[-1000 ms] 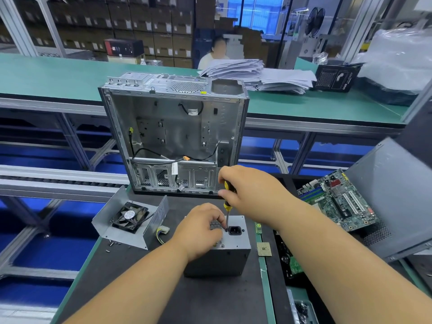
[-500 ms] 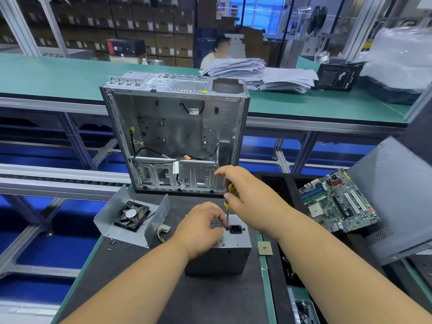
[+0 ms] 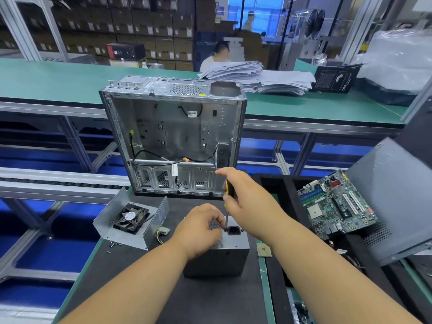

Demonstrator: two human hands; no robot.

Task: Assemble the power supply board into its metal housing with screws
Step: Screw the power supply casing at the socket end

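Upright, grey metal housing (image 3: 216, 258), socket on top, seemingly closed

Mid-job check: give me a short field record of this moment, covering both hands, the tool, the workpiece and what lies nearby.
workpiece: grey metal power supply box, on the dark mat, socket face up
right hand: right hand grips yellow-and-black screwdriver, held near upright
tool tip: at a screw point beside the black power socket
left hand: left hand rests on the box top, fingers curled at the shaft
behind: open silver computer case, standing upright
left of box: bent metal cover with black fan, loose screws beside it
right: green motherboard
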